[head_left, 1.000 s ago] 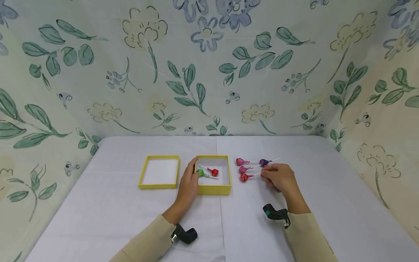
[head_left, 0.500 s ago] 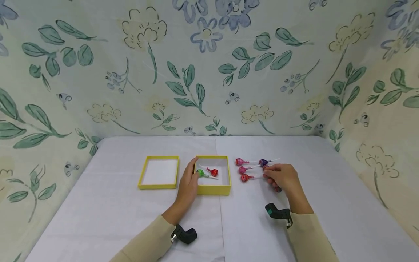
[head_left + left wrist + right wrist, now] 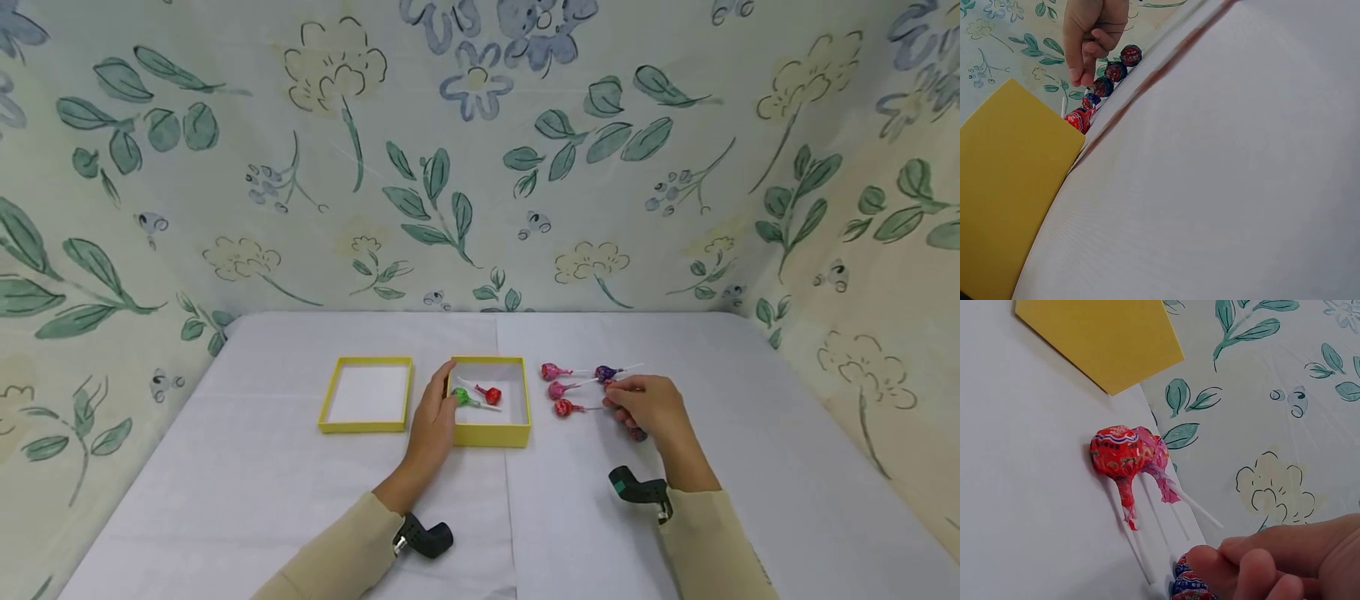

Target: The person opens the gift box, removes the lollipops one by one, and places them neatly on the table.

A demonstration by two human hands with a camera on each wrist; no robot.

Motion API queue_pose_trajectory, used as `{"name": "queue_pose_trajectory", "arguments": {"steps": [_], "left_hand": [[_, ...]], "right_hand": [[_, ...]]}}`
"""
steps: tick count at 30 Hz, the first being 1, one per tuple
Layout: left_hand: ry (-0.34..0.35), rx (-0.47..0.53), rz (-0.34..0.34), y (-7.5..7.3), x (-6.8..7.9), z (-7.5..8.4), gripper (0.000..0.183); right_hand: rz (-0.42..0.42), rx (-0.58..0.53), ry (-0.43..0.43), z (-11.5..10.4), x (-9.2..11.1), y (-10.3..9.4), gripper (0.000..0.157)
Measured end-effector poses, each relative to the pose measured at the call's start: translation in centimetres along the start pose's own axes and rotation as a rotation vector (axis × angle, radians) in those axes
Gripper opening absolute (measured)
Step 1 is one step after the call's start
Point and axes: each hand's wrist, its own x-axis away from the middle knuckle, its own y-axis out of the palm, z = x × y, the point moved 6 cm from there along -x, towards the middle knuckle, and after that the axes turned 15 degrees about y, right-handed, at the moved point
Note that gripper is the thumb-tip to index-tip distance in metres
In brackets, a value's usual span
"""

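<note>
My left hand (image 3: pixel 432 417) rests along the left wall of the yellow box (image 3: pixel 491 436), thumb by the near side and fingertips at the back corner. Inside that box lie a green lollipop (image 3: pixel 461 397) and a red lollipop (image 3: pixel 492 396). Over the row of dark-wrapped lollipops (image 3: pixel 1190 587) is my right hand (image 3: pixel 648 408), thumb and forefinger drawn together; I cannot tell whether a stick is between them. Left of its fingertips lies another red lollipop (image 3: pixel 1116 453), stick toward the hand. Pink lollipops (image 3: pixel 557 389) and a purple lollipop (image 3: pixel 604 373) lie beyond.
A shallow yellow-rimmed lid (image 3: pixel 365 428) lies on the white tablecloth (image 3: pixel 262 500), left of the box. Flower-printed cloth (image 3: pixel 480 167) rises behind the table's back edge. A dark camera (image 3: pixel 637 487) is on the right wrist, another camera (image 3: pixel 426 538) on the left.
My right hand has drawn slightly right, its fingertips coming away from the end of the red lollipop's stick. The left hand and box stay in place.
</note>
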Motion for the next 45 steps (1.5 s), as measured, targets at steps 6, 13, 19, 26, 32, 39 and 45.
{"name": "queue_pose_trajectory", "arguments": {"steps": [6,13,19,26,32,39,45], "left_hand": [[0.0,0.011,0.006,0.0,0.1,0.0,0.052],[0.005,0.013,0.006,-0.1,0.1,-0.1,0.053],[0.009,0.021,0.012,-0.3,0.1,-0.1,0.053],[0.003,0.012,0.017,-0.4,-0.1,-0.1,0.052],[-0.007,0.014,0.013,-0.2,0.1,-0.2,0.051],[0.005,0.008,0.004,-0.1,0.4,-0.3,0.051],[0.03,0.002,0.019,-0.4,0.0,-0.1,0.052]], "right_hand": [[0.0,0.009,0.001,-0.2,0.3,0.3,0.029],[-0.008,-0.003,-0.063,-1.2,1.1,1.2,0.031],[-0.023,-0.065,-0.194,-2.9,2.3,2.6,0.031],[-0.014,-0.122,-0.27,-4.2,3.4,3.7,0.029],[-0.028,-0.127,-0.289,-5.2,3.6,4.9,0.029],[-0.11,-0.155,-0.272,-7.2,4.8,6.3,0.019],[-0.155,-0.131,-0.29,-9.2,5.5,7.7,0.018]]}}
